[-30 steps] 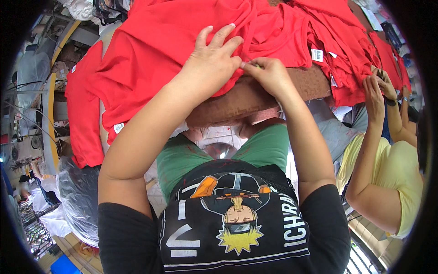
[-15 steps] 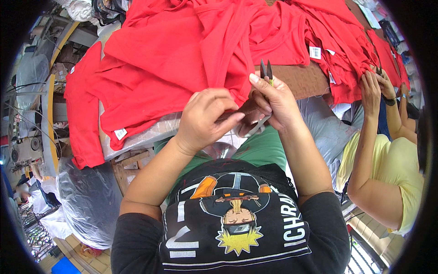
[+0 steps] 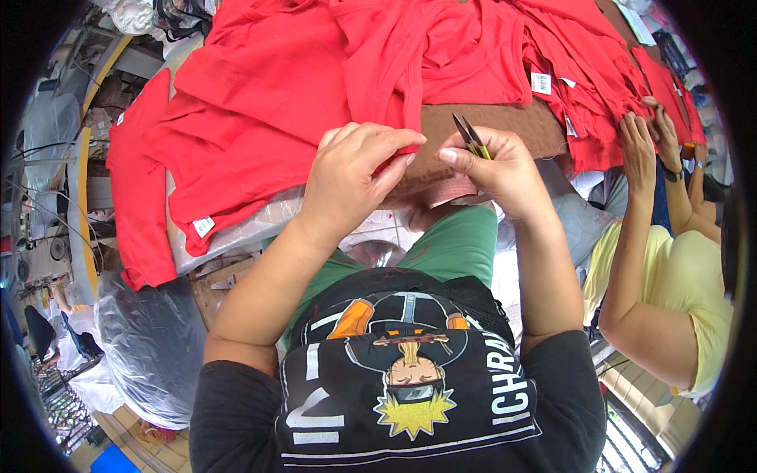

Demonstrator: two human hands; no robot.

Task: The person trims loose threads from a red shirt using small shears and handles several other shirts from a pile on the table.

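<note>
My left hand (image 3: 347,173) pinches an edge of a red garment (image 3: 276,102) between thumb and fingers. The garment is spread over the near side of the table, with one sleeve (image 3: 142,189) hanging off at the left and a white tag (image 3: 203,227) by its near edge. In my right hand (image 3: 505,173) are thread snips (image 3: 471,135), dark blades pointing away and up to the left, with yellow-green on the handle. Their blades stand apart from the red cloth.
More red garments (image 3: 583,63) with white tags lie at the right. A person in a yellow shirt (image 3: 654,299) handles them there. Brown cloth (image 3: 512,130) covers the table. At the left, clear plastic wraps a large bundle (image 3: 150,347) beside a machine with a yellow edge (image 3: 83,213).
My left hand has moved up and closed on the garment's edge. My right hand has come away from the cloth, moving slightly right with the snips now tilted left.
</note>
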